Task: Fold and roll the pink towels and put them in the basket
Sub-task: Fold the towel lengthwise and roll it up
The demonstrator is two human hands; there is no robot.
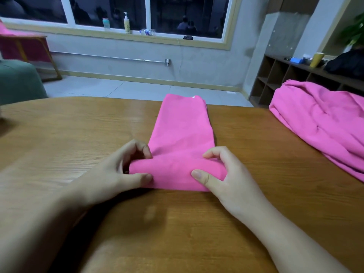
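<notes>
A pink towel (182, 131) lies folded into a long narrow strip on the wooden table (69, 134), running away from me. Its near end is rolled into a short thick roll. My left hand (118, 172) grips the roll's left end, thumb in front and fingers curled over the top. My right hand (222, 174) grips the right end the same way. A heap of unfolded pink towels (323, 127) sits on the table at the right. No basket is in view.
The table's far edge runs just behind the strip's far end. Beyond it are a tiled floor, a wall with a window sill holding bottles (127, 22), a cubby shelf (291, 79) at the right, and a green seat (17, 81) at the left.
</notes>
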